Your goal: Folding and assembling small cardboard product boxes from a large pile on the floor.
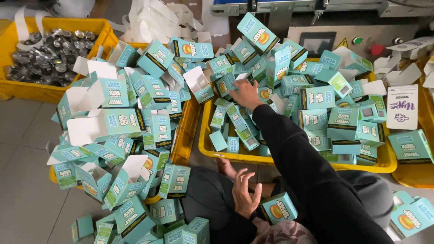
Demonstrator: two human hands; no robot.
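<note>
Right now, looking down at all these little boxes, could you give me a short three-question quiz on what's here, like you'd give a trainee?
1. True or false: the right hand reaches into the yellow crate of teal cartons.
2. What lies beside the left hand?
A. a roll of tape
B. a closed teal carton with an orange picture
C. a pair of scissors
3. Fill in: the yellow bin at the upper left holds small shiny ____ pieces.

Key
1. True; the arm in a black sleeve stretches out over that crate.
2. B
3. Silvery, metal-looking; their exact kind is too small to tell.
</note>
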